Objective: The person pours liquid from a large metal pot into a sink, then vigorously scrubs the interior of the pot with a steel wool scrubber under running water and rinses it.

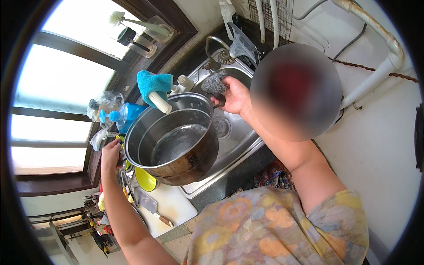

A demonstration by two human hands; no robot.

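Observation:
A large metal pot [188,165], dark and stained outside, is tilted over the steel sink [237,132], its mouth facing me and its inside wet. At the pot's left side, my left hand [112,155] grips one handle. My right hand [234,96] is at the opposite handle above the basin, with a grey steel wool scourer [214,82] between its thumb and fingers. The lower fingers of that hand curl around the dark handle. A teal cloth [153,84] hangs over a pale spout just behind the pot's rim.
A cleaver [147,202] lies on a white cutting board [179,202] beside a yellow-green bowl [145,180]. Behind the pot stands a blue pump bottle [127,116]. The metal tap [212,54] and a white bottle [228,16] are at the back. Cups with brushes [144,46] stand on the windowsill.

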